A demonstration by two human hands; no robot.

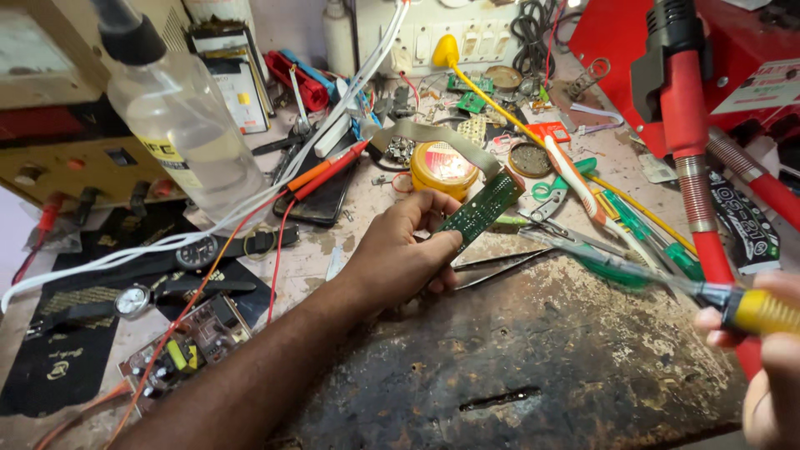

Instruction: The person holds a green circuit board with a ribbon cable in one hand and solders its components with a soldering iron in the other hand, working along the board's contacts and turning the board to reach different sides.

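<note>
Fingers of the left hand (408,250) close around the lower end of a narrow green circuit board (482,208), thumb on top and the others curled beneath, so the strip juts up and away over the worn workbench (533,367), its face turned toward the camera. A grey ribbon cable (433,137) trails from the board's far end back toward the clutter, which may be why it is held raised rather than laid flat.

The right hand (771,367), at the frame's right edge, wraps a tool with a yellow handle (762,312); its blurred shaft points left toward the board, and it is probably a soldering iron or screwdriver, though the tip is too smeared to tell. The tool is close to the board but apart from it.

Just below the board lie tweezers (492,267). Behind it sits a yellow round tin (443,167), and further left a dark phone (321,196), two wristwatches (167,275) and a clear plastic bottle (183,125).
</note>
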